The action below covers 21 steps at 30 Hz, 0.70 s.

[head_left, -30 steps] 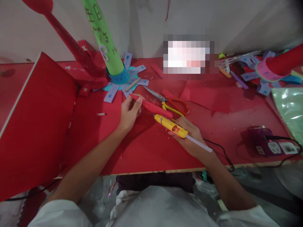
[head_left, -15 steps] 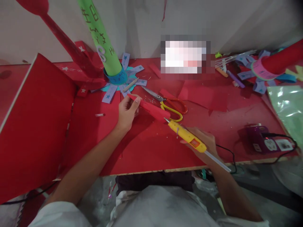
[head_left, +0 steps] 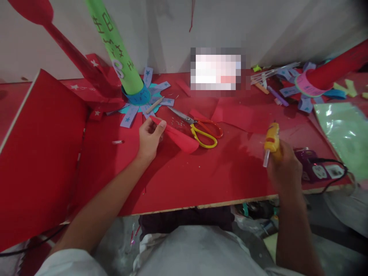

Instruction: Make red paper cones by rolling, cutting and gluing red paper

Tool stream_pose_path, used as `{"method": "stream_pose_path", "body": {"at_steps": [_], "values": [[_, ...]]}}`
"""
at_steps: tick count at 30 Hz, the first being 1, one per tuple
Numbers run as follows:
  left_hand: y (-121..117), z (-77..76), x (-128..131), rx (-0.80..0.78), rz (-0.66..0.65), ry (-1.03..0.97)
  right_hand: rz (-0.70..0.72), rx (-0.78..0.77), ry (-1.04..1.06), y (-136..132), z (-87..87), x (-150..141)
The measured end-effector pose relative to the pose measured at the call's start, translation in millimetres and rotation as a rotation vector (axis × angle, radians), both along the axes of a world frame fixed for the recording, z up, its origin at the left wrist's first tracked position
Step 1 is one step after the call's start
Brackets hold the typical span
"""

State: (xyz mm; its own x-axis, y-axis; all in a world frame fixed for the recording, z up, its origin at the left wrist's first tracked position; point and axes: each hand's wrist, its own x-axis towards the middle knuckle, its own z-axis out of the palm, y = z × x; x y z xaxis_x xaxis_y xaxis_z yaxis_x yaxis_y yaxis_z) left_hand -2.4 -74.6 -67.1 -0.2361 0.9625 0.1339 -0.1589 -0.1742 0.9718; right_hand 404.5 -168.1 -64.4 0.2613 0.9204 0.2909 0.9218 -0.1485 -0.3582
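Observation:
Between the thumb and fingers of my left hand is the narrow end of a rolled red paper piece, whose wide end points right. A pair of scissors with one yellow and one red handle lies just behind the paper, blades toward the upper left. Over the right part of the table, my right hand grips a yellow glue gun, with a clear glue stick sticking out of its back. The gun's tip is well apart from the paper.
A green paper tube stands at the back left beside a red spoon-shaped piece. A red panel rises at left. To the right are a purple power box with a cord, a plastic packet and another red tube.
My right hand has carried the glue gun away from the paper's wide end, to the right, and turned it upward. My left hand keeps hold of the red paper.

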Motion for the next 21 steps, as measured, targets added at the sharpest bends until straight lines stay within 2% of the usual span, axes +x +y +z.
{"method": "stream_pose_path", "body": {"at_steps": [4,8,12,14,16,19,21], "values": [[0,-0.2,1,0.01,-0.003,-0.004,-0.027,0.009,-0.097,11,-7.2,20],[0,1.0,1,-0.005,-0.005,-0.016,-0.128,0.003,-0.2,21,-8.7,34],[-1,2.1,1,-0.016,-0.002,-0.022,-0.094,-0.027,-0.262,21,8.1,25],[-1,2.1,2,-0.016,-0.004,-0.024,-0.092,0.046,-0.265,23,22.5,7],[0,2.1,2,-0.018,-0.012,-0.028,0.014,0.155,-0.197,27,39.0,-18],[-1,2.9,2,-0.032,-0.027,-0.046,0.403,0.213,0.025,37,65.7,-68],[-2,4.4,2,-0.052,-0.027,-0.074,0.524,0.29,0.079,40,83.7,-101]]}}
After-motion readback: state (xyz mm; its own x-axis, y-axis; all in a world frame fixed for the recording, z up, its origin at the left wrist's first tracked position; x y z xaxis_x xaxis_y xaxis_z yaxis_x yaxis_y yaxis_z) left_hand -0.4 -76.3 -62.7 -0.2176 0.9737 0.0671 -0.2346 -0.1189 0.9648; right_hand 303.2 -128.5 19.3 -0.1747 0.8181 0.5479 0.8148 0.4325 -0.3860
